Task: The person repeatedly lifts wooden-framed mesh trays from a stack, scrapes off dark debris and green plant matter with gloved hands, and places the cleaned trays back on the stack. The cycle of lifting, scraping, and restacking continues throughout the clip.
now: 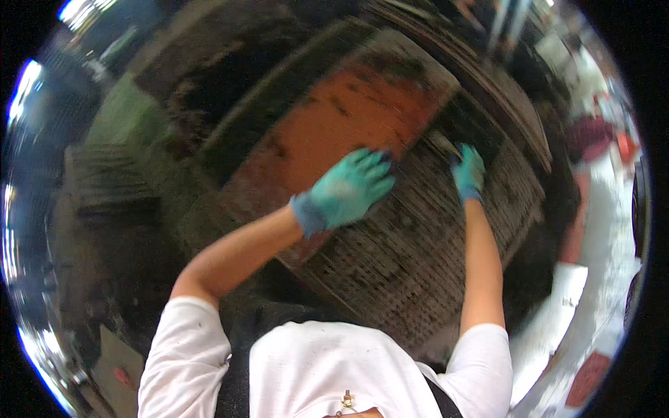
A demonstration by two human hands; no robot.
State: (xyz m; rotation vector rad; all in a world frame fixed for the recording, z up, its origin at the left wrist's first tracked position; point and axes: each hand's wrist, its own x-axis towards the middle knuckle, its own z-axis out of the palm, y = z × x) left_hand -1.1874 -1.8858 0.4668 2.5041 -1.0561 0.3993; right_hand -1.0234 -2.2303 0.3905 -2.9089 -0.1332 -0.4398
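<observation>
A large flat panel (334, 130), orange-red in its middle and grey and dark towards its ends, lies slanted before me. My left hand (347, 185), in a teal glove with a blue cuff, rests palm down over the panel's near right edge, fingers spread. Right of it, my right hand (469, 170) wears the same kind of glove and is closed around a slim tool with a pale end, perhaps a brush (444, 143). That tool is blurred. Under both hands lies a dark board with rows of ridges or slots (397, 245).
Stacked sheets with curved-looking edges (502, 99) stand beyond the board at the upper right. A dark ridged block (112, 177) is at the left. At the right rim are a pale floor strip (601, 219) and a dark red item (590, 138). A brownish sheet (117, 360) is at the lower left.
</observation>
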